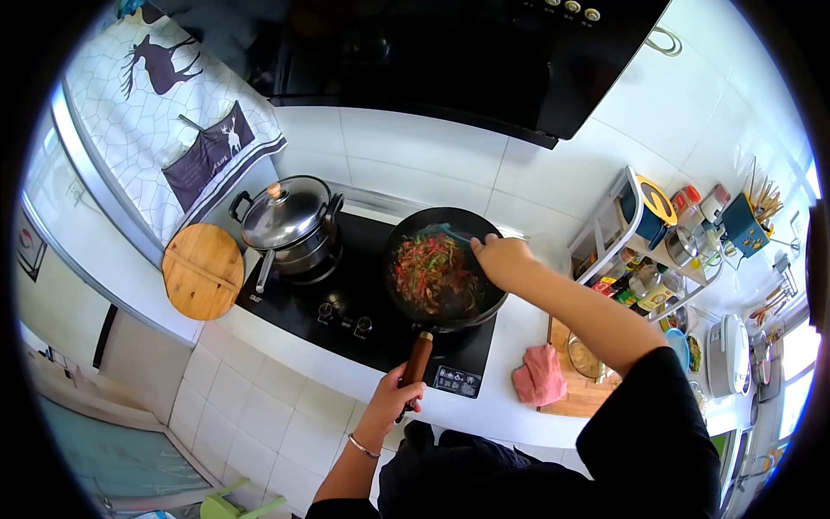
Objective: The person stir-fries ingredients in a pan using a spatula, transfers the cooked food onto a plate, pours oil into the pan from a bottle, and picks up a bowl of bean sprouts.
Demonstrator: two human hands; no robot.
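Note:
A black wok (458,322) sits on the right side of the black gas stove (285,304). My left hand (391,403) is wrapped round its brown wooden handle (418,359). In the wok lies a stir-fry (428,270) of thin red and green strips with browned pieces. My right hand (503,259), over the wok's right side, is closed on a dark teal spatula (448,231). The spatula's head reaches the far edge of the food; its exact shape is partly hidden. A steel pot (290,233) with a lid stands on the left burner.
A round wooden board (204,272) is left of the stove. To the right are a pink cloth (539,377), a cutting board (566,400) with a glass bowl (588,356), and a rack (635,186) of bottles and jars. A black range hood (415,65) hangs above.

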